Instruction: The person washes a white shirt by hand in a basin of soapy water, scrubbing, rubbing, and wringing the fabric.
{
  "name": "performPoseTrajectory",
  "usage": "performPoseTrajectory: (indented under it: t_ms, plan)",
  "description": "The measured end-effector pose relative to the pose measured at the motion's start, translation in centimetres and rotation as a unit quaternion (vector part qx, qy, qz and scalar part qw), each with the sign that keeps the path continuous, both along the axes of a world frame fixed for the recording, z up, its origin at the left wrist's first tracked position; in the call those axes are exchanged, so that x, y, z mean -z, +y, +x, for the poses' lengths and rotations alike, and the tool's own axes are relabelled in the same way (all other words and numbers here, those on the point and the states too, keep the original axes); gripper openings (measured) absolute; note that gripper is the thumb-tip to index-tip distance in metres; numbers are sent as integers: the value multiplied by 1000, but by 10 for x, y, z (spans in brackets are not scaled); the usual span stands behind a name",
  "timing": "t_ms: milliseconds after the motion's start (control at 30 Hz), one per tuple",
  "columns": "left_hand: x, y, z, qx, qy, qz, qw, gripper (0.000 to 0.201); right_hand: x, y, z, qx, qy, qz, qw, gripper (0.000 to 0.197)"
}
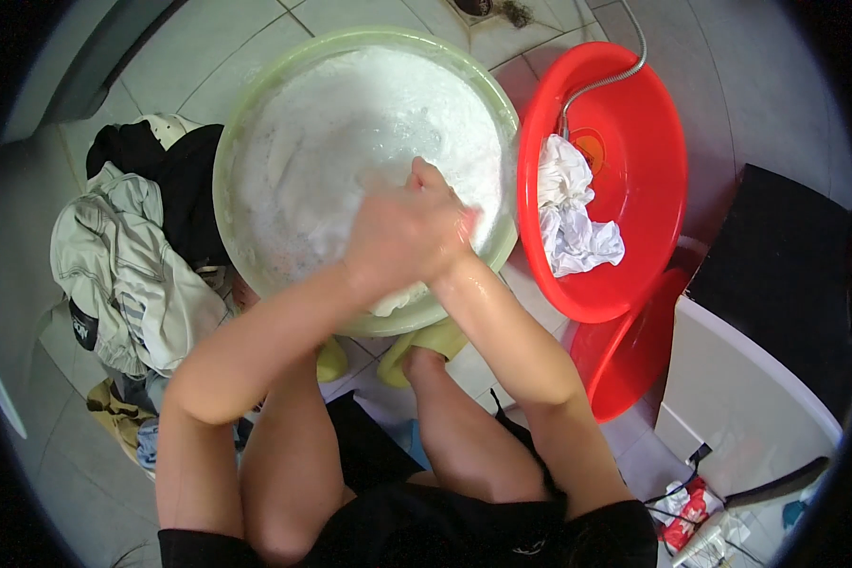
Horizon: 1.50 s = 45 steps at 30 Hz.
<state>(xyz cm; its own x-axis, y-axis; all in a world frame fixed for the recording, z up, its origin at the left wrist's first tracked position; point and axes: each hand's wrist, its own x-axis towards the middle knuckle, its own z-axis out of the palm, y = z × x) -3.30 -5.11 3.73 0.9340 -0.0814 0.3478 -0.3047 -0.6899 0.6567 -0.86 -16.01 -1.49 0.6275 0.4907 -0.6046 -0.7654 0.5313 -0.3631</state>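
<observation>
White wet cloth scrubbed over the near rim of a foamy pale-green basin.
Left hand and right hand pressed together, clamped on the cloth. Just right of the basin, touching: red tub holding a wrung white garment. Left: heap of clothes on tiled floor.

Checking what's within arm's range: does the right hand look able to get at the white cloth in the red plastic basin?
Probably yes: the white cloth lies uncovered beside the right hand, nothing between but basin rims.
</observation>
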Motion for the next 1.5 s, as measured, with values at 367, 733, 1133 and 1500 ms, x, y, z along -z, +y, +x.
performPoseTrajectory:
  t_ms: [367,733,1133,1500]
  plan:
    - [16,28,15,-62,185,-140,971,40,-51,45,-11,-10,82,-194,978,30]
    - [24,40,23,-62,247,-137,957,31,-61,39,-13,-33,86,-189,978,36]
    - [19,23,4,31,-80,0,996,33,-71,38,-14,2,114,-167,979,32]
    - [28,80,4,-26,346,-351,870,33,-47,-2,10,-197,-152,-223,943,21]
